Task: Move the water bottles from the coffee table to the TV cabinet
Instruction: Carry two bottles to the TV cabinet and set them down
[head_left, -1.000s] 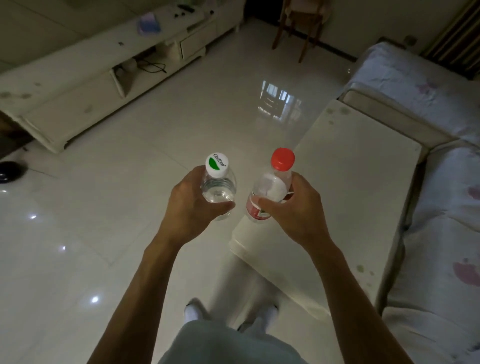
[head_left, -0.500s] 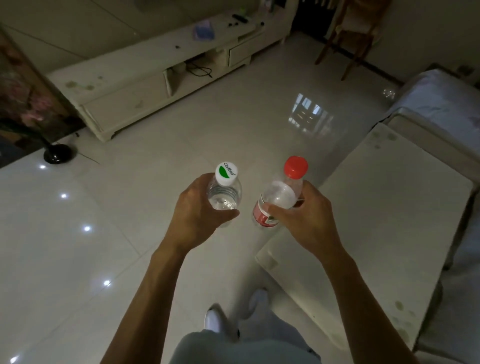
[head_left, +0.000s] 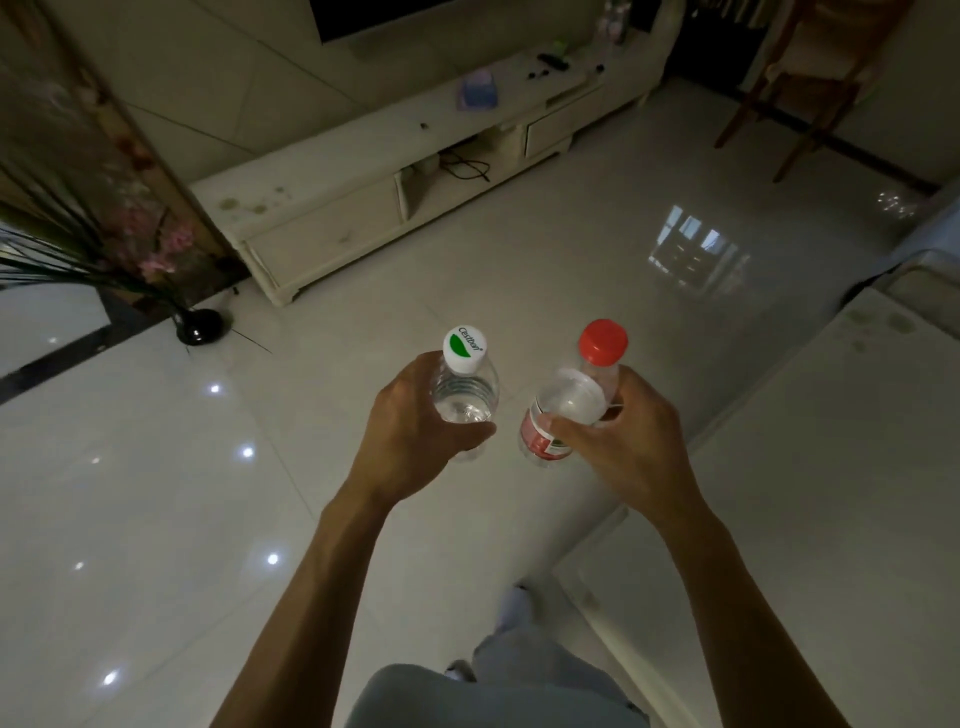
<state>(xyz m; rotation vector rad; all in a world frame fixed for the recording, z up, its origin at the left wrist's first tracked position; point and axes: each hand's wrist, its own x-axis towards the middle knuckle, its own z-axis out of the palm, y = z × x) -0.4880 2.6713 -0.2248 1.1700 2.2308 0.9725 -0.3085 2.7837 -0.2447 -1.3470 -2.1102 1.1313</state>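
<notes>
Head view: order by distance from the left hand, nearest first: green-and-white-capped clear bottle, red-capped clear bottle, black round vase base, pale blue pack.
1. Green-and-white-capped clear bottle, held in the left hand.
2. Red-capped clear bottle, in the right hand.
3. Black round vase base, floor, left.
4. Pale blue pack, on the white TV cabinet.
</notes>
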